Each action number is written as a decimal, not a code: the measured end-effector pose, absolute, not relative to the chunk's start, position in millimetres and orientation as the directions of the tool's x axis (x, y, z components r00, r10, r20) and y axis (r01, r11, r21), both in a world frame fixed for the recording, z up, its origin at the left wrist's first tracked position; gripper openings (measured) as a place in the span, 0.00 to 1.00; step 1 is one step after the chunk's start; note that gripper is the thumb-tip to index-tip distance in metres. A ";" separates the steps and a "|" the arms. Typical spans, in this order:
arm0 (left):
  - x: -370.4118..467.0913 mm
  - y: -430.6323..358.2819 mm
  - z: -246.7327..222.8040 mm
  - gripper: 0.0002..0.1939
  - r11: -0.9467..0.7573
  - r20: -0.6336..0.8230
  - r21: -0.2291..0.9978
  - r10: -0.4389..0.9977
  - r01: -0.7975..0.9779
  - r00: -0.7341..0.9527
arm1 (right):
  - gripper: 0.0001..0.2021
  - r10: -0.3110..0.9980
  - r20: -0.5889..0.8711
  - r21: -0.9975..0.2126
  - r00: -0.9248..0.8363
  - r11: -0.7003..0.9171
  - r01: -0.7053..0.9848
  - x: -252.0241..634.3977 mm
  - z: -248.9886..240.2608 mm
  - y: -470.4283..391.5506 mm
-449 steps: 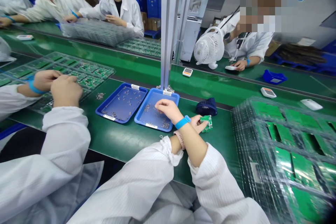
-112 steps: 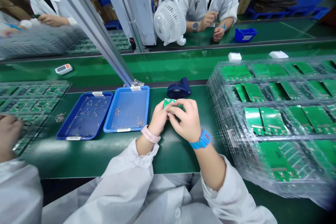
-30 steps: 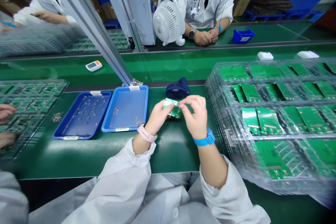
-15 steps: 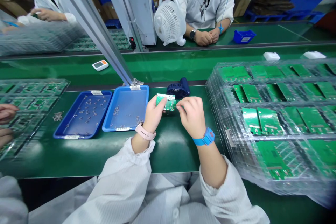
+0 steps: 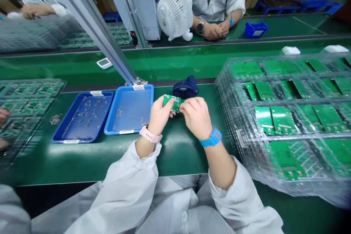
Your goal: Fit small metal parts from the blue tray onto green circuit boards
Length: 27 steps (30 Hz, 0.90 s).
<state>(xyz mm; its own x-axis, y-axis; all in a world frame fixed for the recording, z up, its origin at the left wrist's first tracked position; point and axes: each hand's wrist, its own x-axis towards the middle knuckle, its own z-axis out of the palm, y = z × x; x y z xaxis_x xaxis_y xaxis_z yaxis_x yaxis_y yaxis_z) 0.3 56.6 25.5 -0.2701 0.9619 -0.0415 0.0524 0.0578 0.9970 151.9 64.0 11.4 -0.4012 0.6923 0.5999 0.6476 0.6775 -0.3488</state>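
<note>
A small green circuit board [image 5: 172, 102] is held above the green bench by my left hand [image 5: 159, 116], its thumb lying on the board's face. My right hand [image 5: 196, 113] is pinched at the board's right edge; whatever is between its fingertips is too small to make out. Left of my hands lie two blue trays: the nearer tray [image 5: 134, 106] has small metal parts in two corners, and the farther tray [image 5: 85, 119] has many scattered over its bottom. A dark blue handheld fan [image 5: 185, 87] lies just beyond the board.
Stacked clear plastic trays [image 5: 238, 117] with green boards stand at right. A slanted metal post [image 5: 101, 33] rises behind the blue trays. A loose pile of small parts [image 5: 55, 119] lies at left, near a co-worker's hand [image 5: 3, 115]. Across sits another person beside a white fan [image 5: 175, 11].
The right fingertips have moved in closer against the board's edge, and the board has tilted a little. The whole view has shifted slightly.
</note>
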 end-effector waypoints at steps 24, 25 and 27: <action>-1.7 61.9 14.6 0.08 0.113 -0.084 0.990 0.951 0.080 -0.299 | 0.10 0.684 0.574 -0.436 -0.450 0.721 0.538 142.2 -1.2 69.4; -2.3 62.5 12.8 0.08 0.114 -0.087 0.991 0.948 0.074 -0.307 | 0.10 0.684 0.576 -0.444 -0.447 0.722 0.531 141.7 -1.7 69.7; -3.5 63.7 8.9 0.08 0.115 -0.089 0.992 0.943 0.062 -0.319 | 0.11 0.686 0.577 -0.455 -0.443 0.720 0.524 140.4 -3.0 70.2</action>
